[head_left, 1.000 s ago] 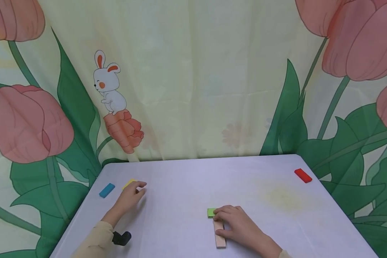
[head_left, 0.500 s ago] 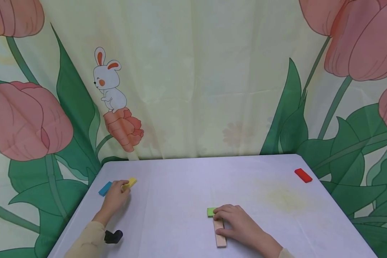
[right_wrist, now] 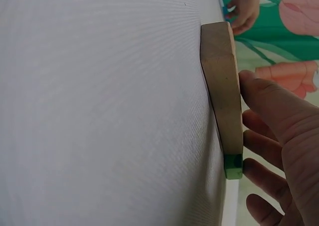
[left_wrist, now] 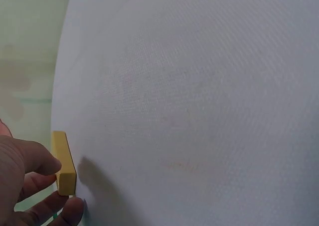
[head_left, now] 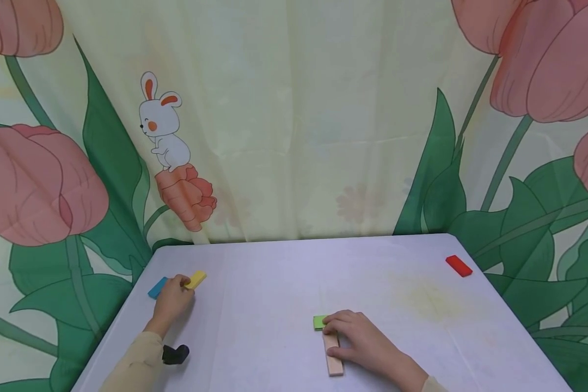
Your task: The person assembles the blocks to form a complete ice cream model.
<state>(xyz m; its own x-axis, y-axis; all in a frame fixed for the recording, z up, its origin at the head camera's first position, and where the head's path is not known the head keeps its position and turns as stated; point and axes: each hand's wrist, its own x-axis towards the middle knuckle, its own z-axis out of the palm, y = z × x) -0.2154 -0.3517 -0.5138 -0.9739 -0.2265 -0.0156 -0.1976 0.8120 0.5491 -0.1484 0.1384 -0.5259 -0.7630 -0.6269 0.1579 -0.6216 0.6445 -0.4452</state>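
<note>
At the table's left, my left hand pinches the near end of a yellow block between thumb and fingers. In the left wrist view the yellow block stands out past the thumb tip, close to the table edge. A blue block lies just left of that hand, partly covered by it. My right hand rests with loosely bent fingers on a plain wooden block and a green block at its far end. In the right wrist view the thumb touches the wooden block, and the green block adjoins it.
A red block lies near the right edge of the white table. Behind the table hangs a curtain printed with tulips and a rabbit. A black piece sticks out at the left wrist.
My left hand has moved left and back to the near end of the yellow block and taken hold of it. My right hand stays in place on the wooden and green blocks.
</note>
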